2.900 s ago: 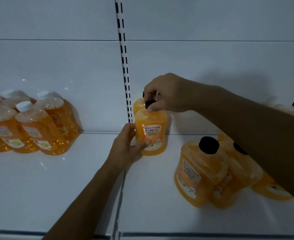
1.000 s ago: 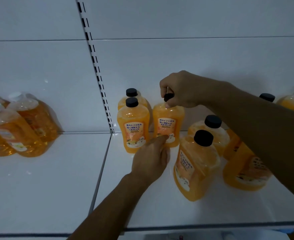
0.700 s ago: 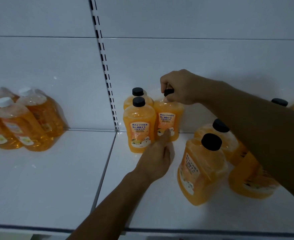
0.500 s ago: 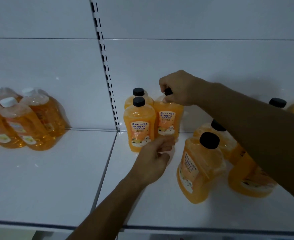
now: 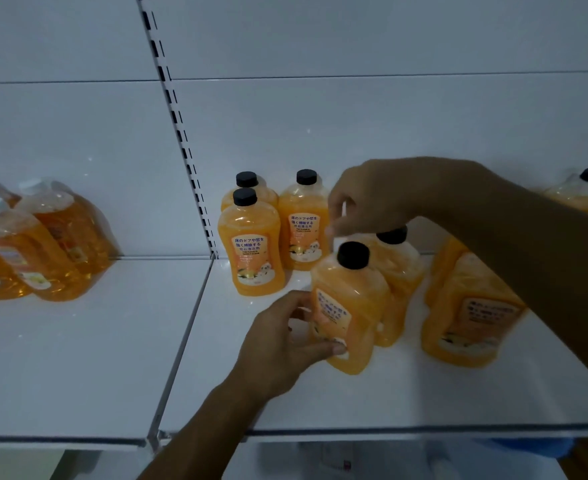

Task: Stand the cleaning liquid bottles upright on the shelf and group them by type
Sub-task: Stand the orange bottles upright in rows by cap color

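Three orange bottles with black caps stand upright by the back wall: a front one [image 5: 251, 258], one behind it [image 5: 247, 183] and one to the right [image 5: 304, 230]. A further black-capped bottle [image 5: 349, 306] leans in front of them. My left hand [image 5: 285, 341] grips its lower side, thumb on the label. My right hand [image 5: 365, 202] hovers just above its cap, fingers loosely curled and holding nothing. More black-capped bottles lean behind it [image 5: 398, 268] and to the right [image 5: 469, 317].
Several orange bottles with white caps [image 5: 43, 244] lean together on the left shelf board [image 5: 77, 358]. A slotted upright strip [image 5: 181, 133] divides the two bays. Another black-capped bottle [image 5: 583, 192] sits at the far right behind my forearm.
My right hand let go of the upright bottle's cap and moved right and down. My left hand left that bottle's base and took hold of the leaning bottle in front.
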A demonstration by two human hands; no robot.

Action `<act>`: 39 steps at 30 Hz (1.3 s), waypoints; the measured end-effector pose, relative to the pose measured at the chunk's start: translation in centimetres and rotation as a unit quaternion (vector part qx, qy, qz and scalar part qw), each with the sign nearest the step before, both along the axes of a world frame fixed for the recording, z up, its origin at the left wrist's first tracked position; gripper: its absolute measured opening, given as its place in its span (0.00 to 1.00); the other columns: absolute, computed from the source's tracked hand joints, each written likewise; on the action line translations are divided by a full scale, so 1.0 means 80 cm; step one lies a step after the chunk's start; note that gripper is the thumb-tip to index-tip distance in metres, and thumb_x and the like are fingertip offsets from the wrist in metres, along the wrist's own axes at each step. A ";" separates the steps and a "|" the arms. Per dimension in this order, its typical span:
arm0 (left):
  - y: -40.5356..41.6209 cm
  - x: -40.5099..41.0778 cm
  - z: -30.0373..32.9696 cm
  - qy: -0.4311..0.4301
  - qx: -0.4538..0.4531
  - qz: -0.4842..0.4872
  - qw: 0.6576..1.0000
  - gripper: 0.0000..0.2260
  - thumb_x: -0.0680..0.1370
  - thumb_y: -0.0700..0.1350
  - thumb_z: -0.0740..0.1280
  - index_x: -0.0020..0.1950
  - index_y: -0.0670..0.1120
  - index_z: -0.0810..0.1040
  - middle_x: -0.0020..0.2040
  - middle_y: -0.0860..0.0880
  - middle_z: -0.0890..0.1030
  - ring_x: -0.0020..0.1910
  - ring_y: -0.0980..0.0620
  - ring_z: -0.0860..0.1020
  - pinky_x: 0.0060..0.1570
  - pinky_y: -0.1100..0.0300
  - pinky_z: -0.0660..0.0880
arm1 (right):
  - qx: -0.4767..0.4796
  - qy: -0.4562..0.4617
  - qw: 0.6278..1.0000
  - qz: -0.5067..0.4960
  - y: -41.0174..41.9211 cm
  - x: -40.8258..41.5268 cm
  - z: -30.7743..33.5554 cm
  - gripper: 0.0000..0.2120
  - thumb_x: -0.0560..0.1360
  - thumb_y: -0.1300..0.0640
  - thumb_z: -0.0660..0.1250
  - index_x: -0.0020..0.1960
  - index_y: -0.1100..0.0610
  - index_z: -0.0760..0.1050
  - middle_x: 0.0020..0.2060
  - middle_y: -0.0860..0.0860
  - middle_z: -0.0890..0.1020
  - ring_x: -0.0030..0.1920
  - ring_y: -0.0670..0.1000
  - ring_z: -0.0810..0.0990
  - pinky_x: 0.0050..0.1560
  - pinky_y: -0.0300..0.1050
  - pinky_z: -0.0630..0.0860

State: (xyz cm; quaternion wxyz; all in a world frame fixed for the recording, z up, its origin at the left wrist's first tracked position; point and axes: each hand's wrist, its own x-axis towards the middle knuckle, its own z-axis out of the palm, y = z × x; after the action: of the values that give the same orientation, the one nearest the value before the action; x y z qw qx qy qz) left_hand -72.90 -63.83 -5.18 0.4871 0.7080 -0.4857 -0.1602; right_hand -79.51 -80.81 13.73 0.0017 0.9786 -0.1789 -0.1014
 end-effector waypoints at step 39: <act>-0.076 -0.061 0.000 0.021 -0.083 0.001 0.996 0.35 0.67 0.64 0.74 0.71 0.62 0.65 0.64 0.65 0.75 0.64 0.63 0.73 0.55 0.68 0.73 | 0.044 -0.091 0.992 0.079 -0.042 -0.045 0.005 0.22 0.71 0.33 0.65 0.52 0.50 0.76 0.46 0.48 0.80 0.44 0.49 0.78 0.40 0.44 0.73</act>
State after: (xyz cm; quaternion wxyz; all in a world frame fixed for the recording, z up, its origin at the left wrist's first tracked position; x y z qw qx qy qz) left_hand -77.81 -69.92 -5.20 0.5541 0.6620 -0.4866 -0.1338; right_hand -83.07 -84.13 14.10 -0.0494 0.9940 -0.0959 -0.0193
